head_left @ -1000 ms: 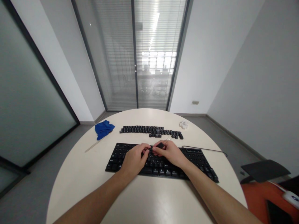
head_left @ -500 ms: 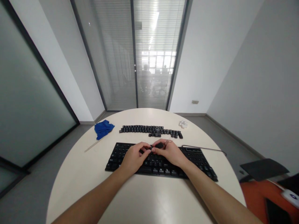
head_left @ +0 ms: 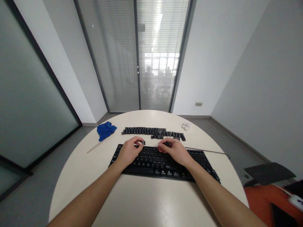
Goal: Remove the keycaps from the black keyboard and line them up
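A black keyboard (head_left: 144, 171) lies on the round cream table, with bare spots where keycaps are off in its upper part. Over its upper left, my left hand (head_left: 129, 150) pinches a small black keycap (head_left: 143, 142) between thumb and fingertips. My right hand (head_left: 174, 151) is above the keyboard's upper middle, its thumb and fingers closed together; a thin, pale item seems to be at the fingertips, too small to name. Behind the keyboard, loose black keycaps (head_left: 139, 130) are laid out in rows.
A blue cloth (head_left: 105, 130) and a thin wooden stick (head_left: 98, 145) lie at the left of the table (head_left: 151, 201). Crumpled white material (head_left: 186, 126) sits at the back right. The keyboard's cable (head_left: 208, 151) runs right. An orange chair (head_left: 258, 198) stands at the right.
My hands were together over the keyboard and are now apart. The left one has moved left and away from me, with a keycap now visible in its fingers; the right one has shifted slightly right.
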Tool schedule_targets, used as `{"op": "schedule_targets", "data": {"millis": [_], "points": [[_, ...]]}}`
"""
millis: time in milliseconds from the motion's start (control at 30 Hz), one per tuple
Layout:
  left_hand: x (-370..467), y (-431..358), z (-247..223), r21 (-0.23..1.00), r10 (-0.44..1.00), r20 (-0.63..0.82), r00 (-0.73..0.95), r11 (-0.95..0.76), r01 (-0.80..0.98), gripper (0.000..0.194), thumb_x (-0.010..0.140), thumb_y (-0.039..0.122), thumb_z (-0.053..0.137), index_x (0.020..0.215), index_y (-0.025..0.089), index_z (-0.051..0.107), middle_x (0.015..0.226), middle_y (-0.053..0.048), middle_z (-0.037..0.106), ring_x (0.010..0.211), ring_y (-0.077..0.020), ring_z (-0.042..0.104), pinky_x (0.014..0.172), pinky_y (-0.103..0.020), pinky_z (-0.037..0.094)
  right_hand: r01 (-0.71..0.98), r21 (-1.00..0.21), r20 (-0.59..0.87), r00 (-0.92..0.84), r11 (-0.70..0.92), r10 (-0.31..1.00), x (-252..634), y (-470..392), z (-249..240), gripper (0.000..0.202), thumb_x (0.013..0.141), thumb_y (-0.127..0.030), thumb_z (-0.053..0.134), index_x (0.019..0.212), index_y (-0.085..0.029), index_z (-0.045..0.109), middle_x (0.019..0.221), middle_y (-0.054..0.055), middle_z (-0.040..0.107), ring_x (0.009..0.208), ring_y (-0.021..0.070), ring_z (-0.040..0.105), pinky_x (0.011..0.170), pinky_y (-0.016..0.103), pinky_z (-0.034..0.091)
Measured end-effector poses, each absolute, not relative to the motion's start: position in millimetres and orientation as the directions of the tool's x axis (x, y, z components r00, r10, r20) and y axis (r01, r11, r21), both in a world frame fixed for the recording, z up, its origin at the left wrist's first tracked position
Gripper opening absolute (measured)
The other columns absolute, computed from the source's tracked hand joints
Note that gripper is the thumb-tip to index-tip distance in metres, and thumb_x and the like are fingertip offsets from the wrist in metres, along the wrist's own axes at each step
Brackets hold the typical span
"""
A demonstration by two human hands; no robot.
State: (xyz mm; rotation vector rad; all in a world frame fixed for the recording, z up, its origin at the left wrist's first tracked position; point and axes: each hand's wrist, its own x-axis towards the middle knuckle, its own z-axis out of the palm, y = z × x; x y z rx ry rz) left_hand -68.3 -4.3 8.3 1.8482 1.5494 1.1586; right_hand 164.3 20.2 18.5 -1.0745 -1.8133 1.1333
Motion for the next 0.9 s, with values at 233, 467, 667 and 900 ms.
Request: {"op": "schedule_targets", "data": {"millis": [233,467,667,900], "points": [[-62,31,5,0.677,0.944,0.324,0.060,-0.275,0.683,0.018,0.081,0.023,0.062,0.098,0.021,0.068,0.090,-0.002,0.073,0.079,-0.0180,0.067,0.077,-0.029,0.051,0.276,-0.921,0.157,-0.381,0.275,0.911,167,23,16,0.031,0.084,-0.047,0.064,0.084,-0.016,0.069,0.077,0.006,0.072,0.072,0.0178,0.069,0.067,0.030,0.057],[-39,65,10,0.453,0.931,0.306,0.198,-0.325,0.830,0.019,0.088,0.024,0.061,0.106,0.026,0.063,0.097,-0.001,0.072,0.092,-0.0185,0.066,0.080,-0.027,0.047,0.298,-0.894,0.205,-0.392,0.335,0.897,171,25,18,0.032,0.085,-0.047,0.062,0.082,-0.016,0.070,0.074,0.005,0.072,0.069,0.0177,0.068,0.067,0.030,0.056],[-29,77,7,0.353,0.943,0.268,0.198,-0.287,0.890,0.021,0.088,0.025,0.061,0.109,0.027,0.061,0.100,-0.005,0.070,0.096,-0.0228,0.064,0.081,-0.030,0.046,0.305,-0.899,0.190,-0.376,0.315,0.907,173,26,18,0.030,0.085,-0.046,0.062,0.084,-0.016,0.069,0.076,0.005,0.072,0.071,0.0176,0.068,0.067,0.029,0.055],[-24,79,3,0.297,0.941,0.261,0.215,-0.290,0.910,0.021,0.090,0.025,0.058,0.111,0.027,0.058,0.105,-0.005,0.069,0.100,-0.0236,0.062,0.081,-0.031,0.046,0.298,-0.906,0.178,-0.376,0.301,0.909,174,24,22,0.028,0.085,-0.043,0.062,0.081,-0.016,0.069,0.075,0.006,0.072,0.071,0.0181,0.068,0.066,0.029,0.055]]}}
